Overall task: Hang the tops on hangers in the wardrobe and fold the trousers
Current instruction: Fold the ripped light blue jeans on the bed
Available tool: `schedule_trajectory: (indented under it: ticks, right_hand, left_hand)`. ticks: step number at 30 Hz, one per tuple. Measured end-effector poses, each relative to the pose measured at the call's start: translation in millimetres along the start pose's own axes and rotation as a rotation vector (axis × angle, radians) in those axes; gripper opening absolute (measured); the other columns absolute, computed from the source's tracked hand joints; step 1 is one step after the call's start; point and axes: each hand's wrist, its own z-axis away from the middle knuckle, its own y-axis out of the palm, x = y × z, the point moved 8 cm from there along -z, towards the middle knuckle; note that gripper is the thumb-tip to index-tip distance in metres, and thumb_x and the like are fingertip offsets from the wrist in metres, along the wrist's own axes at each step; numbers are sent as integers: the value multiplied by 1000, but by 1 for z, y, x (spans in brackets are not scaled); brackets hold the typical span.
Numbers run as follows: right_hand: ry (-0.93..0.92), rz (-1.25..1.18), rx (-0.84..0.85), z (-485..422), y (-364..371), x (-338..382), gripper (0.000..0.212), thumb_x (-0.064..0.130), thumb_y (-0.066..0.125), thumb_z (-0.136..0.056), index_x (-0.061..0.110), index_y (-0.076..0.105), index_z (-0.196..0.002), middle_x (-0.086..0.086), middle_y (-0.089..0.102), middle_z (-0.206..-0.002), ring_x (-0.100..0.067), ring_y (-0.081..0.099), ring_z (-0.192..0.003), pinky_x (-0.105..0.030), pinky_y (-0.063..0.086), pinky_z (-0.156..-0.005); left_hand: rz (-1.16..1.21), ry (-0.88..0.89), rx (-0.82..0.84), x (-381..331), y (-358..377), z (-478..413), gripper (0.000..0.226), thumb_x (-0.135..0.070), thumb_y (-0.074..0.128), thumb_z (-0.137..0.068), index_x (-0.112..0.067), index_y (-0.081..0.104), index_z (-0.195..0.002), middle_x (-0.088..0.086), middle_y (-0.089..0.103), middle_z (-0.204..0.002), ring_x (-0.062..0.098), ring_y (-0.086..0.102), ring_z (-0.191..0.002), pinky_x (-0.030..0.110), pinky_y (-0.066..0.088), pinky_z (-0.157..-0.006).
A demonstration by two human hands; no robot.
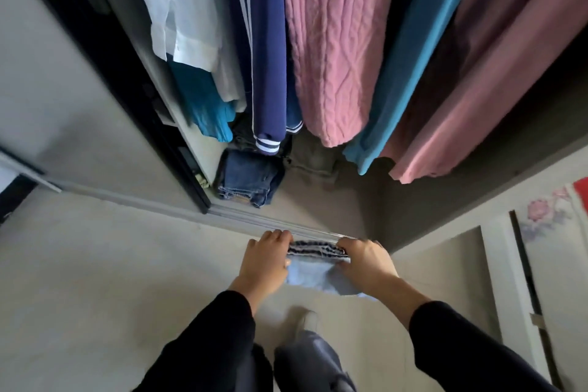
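**A:** What is in front of you?

**B:** You face the wardrobe [445,207], which fills the view from nine o'clock round to three. Tops hang in a row across the top. At twelve o'clock is the pink cable-knit sweater [334,41]. At one and two o'clock are the teal top [413,73] and the mauve top [496,73]. At eleven is the navy jacket [264,41] with its white stripes, and the white shirt [178,3] hangs beyond it at ten.

**A:** And under them?

**B:** On the wardrobe floor, just left of centre, lie the dark folded jeans [248,178]. A grey-green folded pair [313,159] sits just beside them, on their three o'clock side, under the sweater's hem.

**A:** Where are the trousers you are working on?

**B:** The light-blue trousers [315,274] are at six o'clock from the centre. They are folded into a flat bundle and held over the room floor, just short of the door track [254,219].

**A:** How do your hands sit?

**B:** Your left hand [264,264] grips the bundle's nine o'clock end, with the fingers curled over its far edge. Your right hand [366,261] grips the three o'clock end the same way. Both are closed on the cloth.
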Motion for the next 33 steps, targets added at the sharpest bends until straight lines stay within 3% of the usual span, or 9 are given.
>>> schedule_trajectory:
  ticks: [8,13,18,22,25,28,31,33]
  right_hand:
    - [48,83,-17,-128,102,-11,22,32,56,-79,22,59,-99,-2,69,-99,-26,64,-95,-25,35,-73]
    - [62,95,-148,-212,142,-35,27,38,56,-86,26,59,-110,-3,69,-106,-26,64,-100,-28,45,-82]
    - [45,166,-432,-285,150,-64,35,28,59,-84,26,59,-119,-9,69,-102,-31,63,-97,-33,45,-77]
    - [-28,177,-667,-321,190,-74,33,12,72,-67,14,65,-99,-9,66,-99,-32,61,-96,-42,44,-79]
    - [57,238,-501,-350,270,-91,33,16,63,-79,18,60,-112,-6,56,-120,-28,52,-112,-40,39,-88]
    - [105,157,-274,-368,353,-102,29,19,48,-93,24,49,-121,-3,61,-120,-27,59,-109,-35,48,-80]
    - [149,66,-263,-371,380,-105,37,13,47,-91,24,43,-126,-3,66,-113,-29,65,-98,-35,50,-71]
    - [176,16,-292,-376,379,-109,40,13,49,-91,24,41,-129,-6,62,-117,-31,65,-97,-34,49,-69]
  left_hand:
    - [-53,120,-40,76,103,-125,34,-23,57,-89,-25,47,-122,-6,57,-122,17,49,-116,35,42,-90]
    - [-53,222,-179,104,144,-212,34,-24,56,-89,-20,49,-122,-1,55,-120,21,50,-114,35,42,-89]
    - [-75,349,-475,113,156,-293,39,-11,59,-84,-16,53,-122,4,54,-115,28,47,-110,38,37,-80]
    - [-39,373,-668,128,195,-327,38,-2,67,-78,-15,60,-113,5,58,-107,30,53,-99,40,43,-77]
    - [-97,315,-518,145,274,-346,36,-9,58,-86,-23,54,-119,-2,52,-118,24,47,-110,37,36,-85]
    - [-264,287,-282,164,345,-353,41,-10,51,-87,-29,49,-123,-4,48,-121,22,43,-116,35,32,-87]
    - [-247,277,-260,170,356,-351,37,-7,61,-82,-26,56,-113,0,52,-110,24,60,-91,33,46,-71]
    - [-238,232,-221,172,358,-356,35,-7,55,-87,-25,51,-117,2,47,-115,25,63,-84,33,45,-61]
